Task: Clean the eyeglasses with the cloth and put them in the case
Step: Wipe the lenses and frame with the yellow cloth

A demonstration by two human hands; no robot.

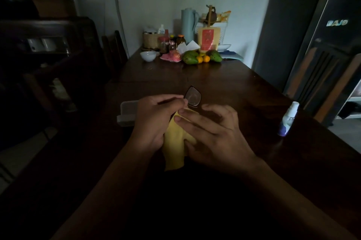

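Note:
Black-framed eyeglasses (pixel 193 97) stick up above my hands over the dark wooden table (pixel 224 83); only one lens shows, the rest is hidden by my fingers. My left hand (pixel 154 122) pinches the frame beside that lens. A yellow cloth (pixel 175 152) hangs down between both hands. My right hand (pixel 213 134) grips the cloth, its fingers pressed against it just below the lens. A pale, translucent open case (pixel 127 113) lies on the table to the left, partly behind my left hand.
A small white spray bottle with a purple label (pixel 288 119) stands at the right table edge. At the far end are a white bowl (pixel 148 56), mangoes and oranges (pixel 201 58), jars and a blue flask (pixel 188 25). A dark fridge (pixel 332 44) stands right, chairs left.

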